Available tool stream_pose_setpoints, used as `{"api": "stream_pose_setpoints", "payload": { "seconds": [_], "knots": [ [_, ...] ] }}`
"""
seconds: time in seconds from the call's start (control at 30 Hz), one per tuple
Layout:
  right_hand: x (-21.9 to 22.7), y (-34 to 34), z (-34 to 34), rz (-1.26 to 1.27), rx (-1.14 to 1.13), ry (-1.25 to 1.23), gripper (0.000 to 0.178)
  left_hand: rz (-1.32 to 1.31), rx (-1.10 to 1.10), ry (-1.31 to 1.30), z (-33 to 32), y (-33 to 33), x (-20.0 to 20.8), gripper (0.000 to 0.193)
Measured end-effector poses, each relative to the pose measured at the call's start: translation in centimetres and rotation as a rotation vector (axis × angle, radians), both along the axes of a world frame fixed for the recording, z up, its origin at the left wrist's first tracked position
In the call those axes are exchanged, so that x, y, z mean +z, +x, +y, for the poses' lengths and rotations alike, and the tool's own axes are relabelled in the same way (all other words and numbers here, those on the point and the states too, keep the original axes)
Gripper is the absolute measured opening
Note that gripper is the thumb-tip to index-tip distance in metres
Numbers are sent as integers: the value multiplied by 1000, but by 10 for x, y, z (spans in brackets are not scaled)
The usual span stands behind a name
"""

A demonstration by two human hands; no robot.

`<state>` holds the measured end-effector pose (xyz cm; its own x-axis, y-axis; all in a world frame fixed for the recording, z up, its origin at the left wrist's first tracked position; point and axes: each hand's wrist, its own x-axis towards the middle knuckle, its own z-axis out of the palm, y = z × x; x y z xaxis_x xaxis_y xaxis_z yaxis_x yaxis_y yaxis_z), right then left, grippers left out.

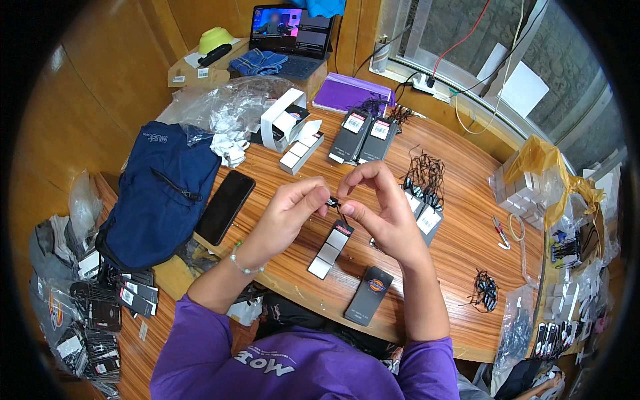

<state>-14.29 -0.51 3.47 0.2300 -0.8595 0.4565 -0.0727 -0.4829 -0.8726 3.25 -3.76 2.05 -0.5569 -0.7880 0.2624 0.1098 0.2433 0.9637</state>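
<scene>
Above the table's middle, my left hand (297,208) pinches a small black plastic seal (333,202) between thumb and fingertips. My right hand (385,220) is closed beside it, thumb and index finger on the thin black cord (343,217) that runs from the seal. Below my fingers is a dark hang tag (327,251) with pale panels and a red strip at its top, where the cord meets it. Whether this tag rests on the table or hangs just above it I cannot tell. A dark grey hang tag (369,295) with a round emblem lies near the table's front edge.
Stacked tags with cords (363,137) lie behind my hands, more tags (427,217) to the right. A black phone (225,208) and navy bag (160,193) are left. Right are loose black cords (485,291) and red-handled snips (501,233). A laptop (291,33) stands behind.
</scene>
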Motion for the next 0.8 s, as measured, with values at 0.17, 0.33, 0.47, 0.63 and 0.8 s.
{"api": "stream_pose_setpoints", "payload": {
  "seconds": [0.17,0.33,0.47,0.63,0.8],
  "knots": [
    [-1,4,-1,-111,55,65,24,52,4,2,4,-2,1,35],
    [-3,5,-2,-117,90,71,24,82,4,22,9,-3,3,34],
    [-5,6,-2,-157,135,99,23,92,-30,8,9,-2,3,33],
    [-6,4,-1,-128,170,144,22,87,-40,25,11,-1,5,32],
    [-1,1,-1,-122,214,167,19,55,0,-46,8,-2,8,33]
  ]
}}
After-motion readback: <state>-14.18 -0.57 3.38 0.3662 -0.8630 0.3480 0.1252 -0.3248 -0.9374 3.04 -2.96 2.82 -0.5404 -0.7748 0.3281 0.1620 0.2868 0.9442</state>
